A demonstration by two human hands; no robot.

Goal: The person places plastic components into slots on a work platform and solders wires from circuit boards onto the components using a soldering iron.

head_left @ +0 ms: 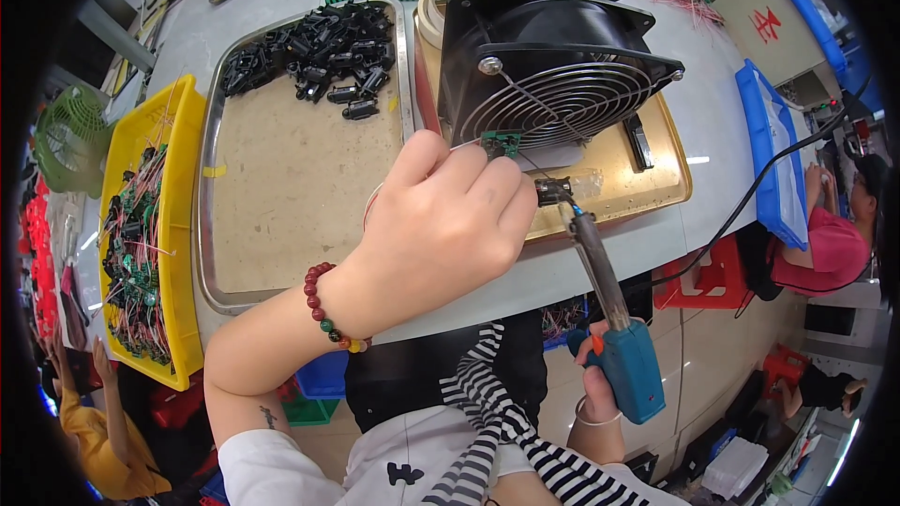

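Note:
My left hand [455, 211] is closed, its fingers pinching a small green circuit board [502, 142] with thin wires; the fingertips are hidden behind the knuckles. My right hand [600, 384] grips the blue handle of a soldering gun [630, 370]. Its metal barrel slants up and left, the tip at a small black part [553, 190] just right of my left hand. Whether the tip touches that part I cannot tell. The part rests at the front of a gold-coloured tray [656, 183]. Another black part [641, 142] lies farther right on that tray.
A black fan with a wire grille [562, 98] stands behind my left hand. To the left are a metal tray [291, 187] with many black parts and a yellow bin [187, 225] of wired boards. A black cable [797, 145] crosses the right side. People sit at both sides.

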